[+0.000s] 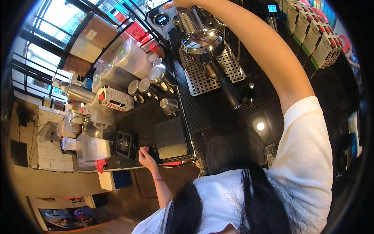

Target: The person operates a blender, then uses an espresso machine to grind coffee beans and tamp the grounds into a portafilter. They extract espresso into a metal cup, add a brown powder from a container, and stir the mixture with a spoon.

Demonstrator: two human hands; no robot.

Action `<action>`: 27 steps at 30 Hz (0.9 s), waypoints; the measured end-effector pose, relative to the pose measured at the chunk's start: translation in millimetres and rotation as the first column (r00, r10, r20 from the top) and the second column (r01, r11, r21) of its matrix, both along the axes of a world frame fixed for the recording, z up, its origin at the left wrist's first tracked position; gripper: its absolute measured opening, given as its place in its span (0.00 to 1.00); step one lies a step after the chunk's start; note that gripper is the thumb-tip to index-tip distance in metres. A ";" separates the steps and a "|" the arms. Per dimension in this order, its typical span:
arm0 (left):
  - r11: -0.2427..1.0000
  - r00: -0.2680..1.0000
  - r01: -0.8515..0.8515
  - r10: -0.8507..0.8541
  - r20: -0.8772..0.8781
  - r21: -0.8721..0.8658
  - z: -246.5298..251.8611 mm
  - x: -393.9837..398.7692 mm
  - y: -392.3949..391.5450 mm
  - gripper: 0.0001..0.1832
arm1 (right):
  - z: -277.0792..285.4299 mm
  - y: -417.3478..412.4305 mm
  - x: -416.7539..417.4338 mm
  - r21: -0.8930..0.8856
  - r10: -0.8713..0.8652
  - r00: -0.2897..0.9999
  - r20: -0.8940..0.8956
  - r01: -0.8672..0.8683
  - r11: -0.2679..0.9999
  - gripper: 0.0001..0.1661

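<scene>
My right hand (181, 3) reaches to the top edge of the view, beside the lit round display (161, 19) of an espresso machine; its fingers point left, and I cannot tell what it touches. A portafilter with a black handle (225, 84) sits at the machine's group head (201, 41), above the perforated metal drip tray (201, 76). My left hand (147, 158) is low over the counter's front edge, its fingers curled, between a black square rinser-like fixture (126, 144) and a flat translucent tray (171, 140). No object shows in it.
Metal milk pitchers (160, 74) and a smaller metal cup (169, 106) stand left of the machine. A tamper (248, 93) rests on the black mat. Several cartons (317, 38) line the right. Plastic tubs (134, 58), a carton (116, 99) and a clear bin (93, 148) occupy the left.
</scene>
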State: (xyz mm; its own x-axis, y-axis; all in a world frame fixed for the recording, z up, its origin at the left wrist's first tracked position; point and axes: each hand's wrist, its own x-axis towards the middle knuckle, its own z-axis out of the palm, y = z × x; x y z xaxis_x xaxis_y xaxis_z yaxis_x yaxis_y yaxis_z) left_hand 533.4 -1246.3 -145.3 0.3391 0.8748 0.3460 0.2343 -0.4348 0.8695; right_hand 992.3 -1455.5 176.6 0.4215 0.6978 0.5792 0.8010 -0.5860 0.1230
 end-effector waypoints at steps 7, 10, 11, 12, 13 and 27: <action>0.990 0.987 -0.053 0.072 -0.141 0.132 0.1 7.2 -10.7 0.20 | -2.8 4.7 -0.7 -0.009 -0.025 0.999 -0.028 0.024 1.000 0.34; 0.987 0.982 -0.058 0.083 -0.168 0.153 2.0 8.0 -10.7 0.20 | -2.8 3.4 1.0 -0.004 -0.039 0.998 -0.046 0.039 0.999 0.35; 0.985 0.981 -0.059 0.087 -0.174 0.160 2.7 8.7 -10.9 0.20 | -1.6 3.6 -0.4 -0.020 -0.065 0.997 -0.043 0.064 0.998 0.35; 0.988 0.981 -0.059 0.084 -0.174 0.144 4.6 10.2 -12.3 0.19 | -0.5 3.4 -1.2 -0.038 -0.091 0.995 -0.039 0.090 0.995 0.35; 0.990 0.981 -0.058 0.080 -0.174 0.128 7.6 11.5 -14.3 0.18 | 0.1 2.2 -0.7 -0.036 -0.094 0.995 -0.037 0.093 0.995 0.35; 0.623 0.637 0.768 -0.767 -0.080 0.149 87.8 246.7 -120.8 0.58 | 4.7 4.2 -7.1 -0.069 -0.046 0.999 -0.013 0.045 0.997 0.31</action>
